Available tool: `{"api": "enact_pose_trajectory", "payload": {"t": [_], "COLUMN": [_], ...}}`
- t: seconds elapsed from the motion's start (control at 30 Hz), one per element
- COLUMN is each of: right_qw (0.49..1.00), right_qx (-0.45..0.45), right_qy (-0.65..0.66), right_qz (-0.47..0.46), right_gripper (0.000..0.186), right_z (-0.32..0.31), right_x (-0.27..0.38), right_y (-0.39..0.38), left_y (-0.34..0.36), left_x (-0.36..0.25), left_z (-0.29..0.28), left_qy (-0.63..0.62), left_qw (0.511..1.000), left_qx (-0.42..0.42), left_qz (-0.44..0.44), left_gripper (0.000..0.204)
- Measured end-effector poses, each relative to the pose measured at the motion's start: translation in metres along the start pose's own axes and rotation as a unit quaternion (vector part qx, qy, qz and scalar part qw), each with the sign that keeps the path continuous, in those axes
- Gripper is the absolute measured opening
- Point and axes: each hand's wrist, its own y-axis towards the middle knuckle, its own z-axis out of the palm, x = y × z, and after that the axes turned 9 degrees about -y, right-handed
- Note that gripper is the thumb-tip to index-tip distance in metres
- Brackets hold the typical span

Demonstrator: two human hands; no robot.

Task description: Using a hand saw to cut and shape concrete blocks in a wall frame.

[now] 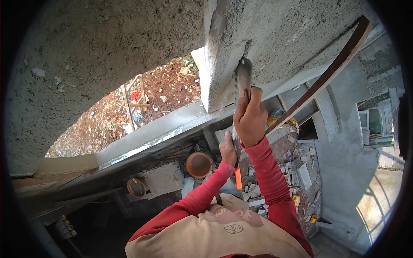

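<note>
My right hand (251,118) is closed around a grey metal trowel (244,75), its rounded end raised against the rough plaster of the wall (275,47) beside the opening's edge. Lower down, my left hand (228,149) has its thumb pointing up and its fingers curled round a narrow dark tool with an orange end (238,178). The tool's exact kind is partly hidden by the fingers. Fresh-looking grey mortar covers the wall around the trowel, with a dark crevice just above its tip.
A long brown wooden strip (327,77) slants across the right side. Below are an orange-brown basin (199,164), a smaller bowl (137,187) on a board, and rubble (299,174). A grey sill (150,135) borders an opening onto reddish ground (165,92).
</note>
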Motion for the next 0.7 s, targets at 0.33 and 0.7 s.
{"api": "enact_pose_trajectory", "payload": {"t": [0.33, 0.7], "right_qw": [0.996, 0.987], "right_qx": [0.015, -0.016], "right_qy": [-0.078, -0.152], "right_qz": [0.041, 0.043], "right_gripper": [0.022, 0.029], "right_z": [0.013, 0.02], "right_x": [0.013, -0.001], "right_y": [0.018, 0.045], "left_y": [0.008, 0.048], "left_x": [0.002, -0.005], "left_z": [0.003, 0.03], "left_qy": [0.07, 0.04], "left_qw": [0.997, 0.999], "left_qx": [-0.008, 0.003], "left_qz": [-0.033, 0.027], "left_gripper": [0.079, 0.083]}}
